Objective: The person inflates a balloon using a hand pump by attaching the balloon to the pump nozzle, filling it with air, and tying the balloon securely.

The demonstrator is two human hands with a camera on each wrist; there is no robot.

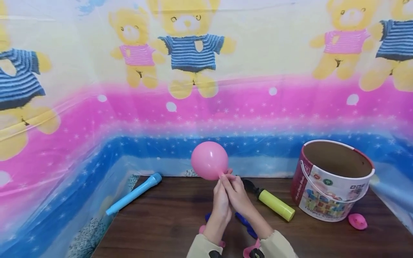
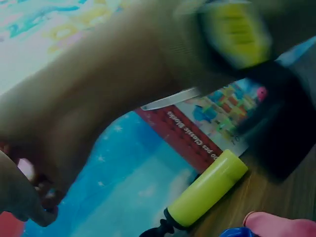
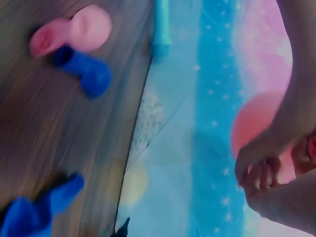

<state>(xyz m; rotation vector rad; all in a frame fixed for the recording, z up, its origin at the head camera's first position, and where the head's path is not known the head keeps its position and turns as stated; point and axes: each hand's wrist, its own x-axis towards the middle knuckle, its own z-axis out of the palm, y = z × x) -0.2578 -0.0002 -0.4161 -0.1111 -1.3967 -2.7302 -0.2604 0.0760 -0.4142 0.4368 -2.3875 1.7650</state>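
A round, inflated pink balloon (image 1: 209, 160) is held up above the table's back edge, its neck pointing down toward the person. My left hand (image 1: 221, 202) and right hand (image 1: 238, 195) meet at that neck, and the fingers of both pinch it. The knot or mouth of the neck is hidden behind the fingers. Part of the same balloon (image 3: 256, 123) shows behind the hands in the right wrist view. Under the forearms lie limp pink and blue balloons, among them a blue balloon (image 1: 246, 225) and a pink balloon (image 3: 91, 28).
To the right lies a yellow hand pump (image 1: 276, 205) with a black nozzle end. Beside it stands a white and red bucket (image 1: 335, 193) with a handle, and a flat pink balloon (image 1: 357, 221) in front. A light blue tube (image 1: 133, 194) lies at the left edge of the brown table (image 1: 155, 229).
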